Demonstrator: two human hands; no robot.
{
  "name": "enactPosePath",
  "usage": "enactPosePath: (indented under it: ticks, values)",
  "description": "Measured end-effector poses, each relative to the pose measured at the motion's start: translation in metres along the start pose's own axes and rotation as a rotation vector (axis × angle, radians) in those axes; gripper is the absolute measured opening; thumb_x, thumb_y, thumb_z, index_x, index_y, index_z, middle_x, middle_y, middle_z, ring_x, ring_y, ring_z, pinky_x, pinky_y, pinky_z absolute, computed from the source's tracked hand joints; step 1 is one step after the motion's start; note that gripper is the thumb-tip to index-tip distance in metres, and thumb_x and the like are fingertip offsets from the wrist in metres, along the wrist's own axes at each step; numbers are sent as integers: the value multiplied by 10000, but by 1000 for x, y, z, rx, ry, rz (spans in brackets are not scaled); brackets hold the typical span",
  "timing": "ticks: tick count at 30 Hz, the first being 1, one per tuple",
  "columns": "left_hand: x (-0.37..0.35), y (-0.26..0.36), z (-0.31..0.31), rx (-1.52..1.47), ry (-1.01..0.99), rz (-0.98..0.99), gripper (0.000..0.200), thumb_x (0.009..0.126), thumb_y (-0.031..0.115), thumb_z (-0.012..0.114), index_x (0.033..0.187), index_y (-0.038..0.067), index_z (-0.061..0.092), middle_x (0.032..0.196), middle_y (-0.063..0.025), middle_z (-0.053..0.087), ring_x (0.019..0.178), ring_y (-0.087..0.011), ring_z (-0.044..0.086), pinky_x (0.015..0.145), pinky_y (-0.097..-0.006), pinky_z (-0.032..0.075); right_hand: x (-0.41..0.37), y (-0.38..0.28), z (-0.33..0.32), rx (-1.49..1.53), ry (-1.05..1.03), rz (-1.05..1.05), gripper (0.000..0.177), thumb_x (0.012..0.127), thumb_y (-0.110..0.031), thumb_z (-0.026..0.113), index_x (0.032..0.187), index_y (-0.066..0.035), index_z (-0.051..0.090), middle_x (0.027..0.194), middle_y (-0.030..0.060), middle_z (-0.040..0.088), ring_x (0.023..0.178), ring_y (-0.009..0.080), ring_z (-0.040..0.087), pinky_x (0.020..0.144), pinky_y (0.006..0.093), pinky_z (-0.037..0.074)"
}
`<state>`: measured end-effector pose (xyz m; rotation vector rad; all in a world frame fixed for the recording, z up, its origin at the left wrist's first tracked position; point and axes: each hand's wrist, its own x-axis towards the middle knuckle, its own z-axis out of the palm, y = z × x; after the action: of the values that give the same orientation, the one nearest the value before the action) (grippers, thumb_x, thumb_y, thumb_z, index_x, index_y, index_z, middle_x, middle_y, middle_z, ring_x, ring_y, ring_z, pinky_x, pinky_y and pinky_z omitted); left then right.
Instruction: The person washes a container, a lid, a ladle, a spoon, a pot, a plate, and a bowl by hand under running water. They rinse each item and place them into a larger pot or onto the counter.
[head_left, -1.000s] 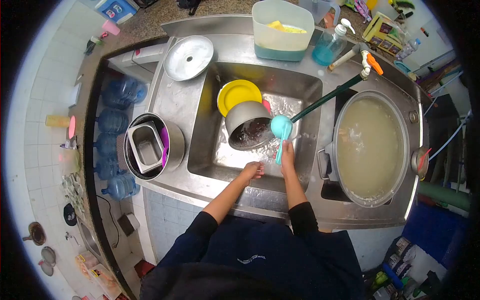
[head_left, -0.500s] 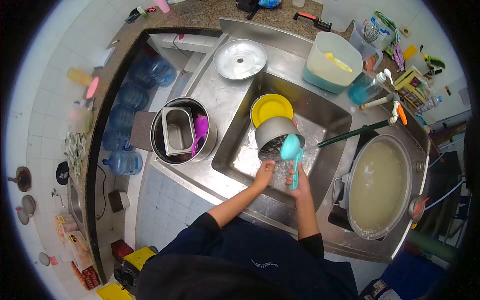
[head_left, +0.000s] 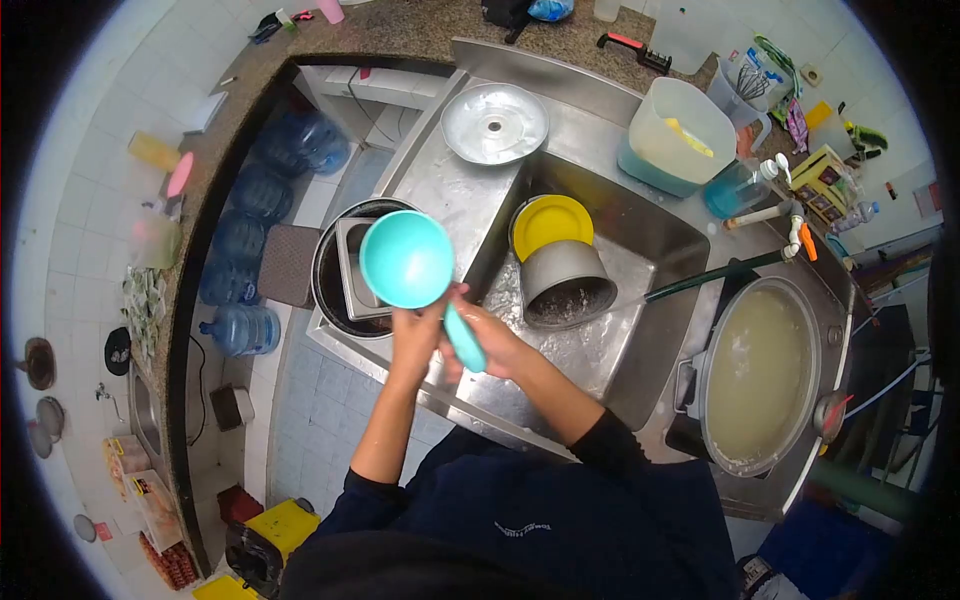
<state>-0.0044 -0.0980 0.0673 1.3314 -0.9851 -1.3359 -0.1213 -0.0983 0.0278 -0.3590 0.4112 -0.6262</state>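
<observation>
A turquoise ladle [head_left: 407, 260] is held up over the left counter, its round bowl facing me. My right hand [head_left: 497, 343] is wrapped round its handle. Just under the bowl, my left hand [head_left: 412, 340] is closed at the ladle's neck, with its fingertips partly hidden. Behind the ladle stands a large round pot [head_left: 325, 285] with a rectangular steel pan [head_left: 350, 245] in it, both partly covered. In the sink [head_left: 640, 345] a grey metal pot [head_left: 566, 270] lies tilted, its mouth towards me, against a yellow round item [head_left: 552, 226].
Water runs from a green hose [head_left: 715, 275] into the tilted pot. To the right sits a wide pot of cloudy liquid [head_left: 757, 375]. A metal lid [head_left: 495, 122] lies behind the sink on the left, and a translucent tub [head_left: 680, 130] stands at the back right.
Both hands have moved left with the ladle, from over the sink to the left counter. The ladle is raised, and my left hand has joined my right on it.
</observation>
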Motion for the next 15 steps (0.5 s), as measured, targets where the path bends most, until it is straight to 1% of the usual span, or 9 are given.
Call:
enactPosePath:
  ticks: [2, 4, 6, 7, 8, 9, 11, 14, 15]
  values:
    - [2, 12, -8, -123, 99, -4, 226, 838, 121, 529, 982, -50, 493, 857, -129, 590, 677, -204, 609, 562, -296, 514, 10, -3, 4, -42, -2, 3, 427, 907, -395, 357, 1059, -12, 467, 817, 91, 561, 725, 190, 595, 635, 332, 520]
    - [11, 19, -27, -69, 129, -37, 241, 837, 98, 519, 980, -93, 491, 834, -148, 594, 573, -201, 610, 468, -276, 503, 9, -15, -20, -543, 20, -60, 348, 915, -304, 387, 1026, 2, 509, 880, 91, 578, 727, 175, 594, 663, 307, 513]
    - [25, 3, -54, 142, 240, 11, 405, 813, 131, 561, 1164, -9, 417, 837, -138, 571, 430, -147, 538, 388, -240, 457, 2, -22, -74, -621, 277, -300, 196, 876, -150, 458, 964, -12, 566, 902, 78, 606, 712, 150, 588, 654, 273, 494]
    - [25, 12, -55, 359, 298, 22, 469, 798, 122, 566, 1217, 18, 382, 861, -147, 557, 491, -171, 554, 448, -266, 469, 0, -23, -112, -855, 596, -478, 196, 845, -151, 500, 981, -21, 557, 873, 66, 601, 701, 153, 583, 615, 269, 480]
    - [26, 20, -55, 575, 352, 30, 540, 783, 114, 572, 1269, 45, 347, 886, -156, 543, 553, -195, 570, 508, -291, 481, -12, -36, -125, -1156, 918, -583, 228, 818, -174, 536, 991, -26, 549, 914, 90, 583, 778, 199, 572, 686, 300, 457]
    - [38, -8, -77, 888, 391, 229, 626, 756, 104, 569, 1311, 43, 287, 953, -183, 506, 789, -266, 567, 700, -353, 458, -19, -36, -180, -1400, 1164, -643, 288, 802, -183, 556, 1059, -55, 525, 1019, 140, 547, 918, 270, 526, 815, 381, 403]
    - [43, -9, -77, 883, 361, 150, 626, 754, 112, 569, 1310, 42, 290, 986, -196, 490, 869, -290, 533, 769, -373, 423, -40, -50, -210, -1647, 1416, -632, 345, 828, -250, 517, 1133, -90, 494, 1081, 178, 512, 1001, 329, 468, 885, 438, 336]
    - [54, -30, -87, 963, 331, 187, 625, 737, 138, 592, 1287, 19, 319, 1028, -212, 475, 915, -320, 512, 822, -387, 400, -55, -55, -290, -1785, 1423, -431, 424, 846, -354, 465, 1198, -117, 450, 1088, 203, 500, 1025, 358, 453, 887, 473, 323]
    - [59, -36, -91, 923, 312, 134, 616, 733, 140, 598, 1272, 6, 333, 1041, -217, 473, 921, -327, 511, 825, -387, 399, -58, -59, -289, -1575, 1371, -212, 464, 849, -434, 420, 1171, -104, 475, 1073, 237, 492, 1005, 388, 465, 866, 468, 351]
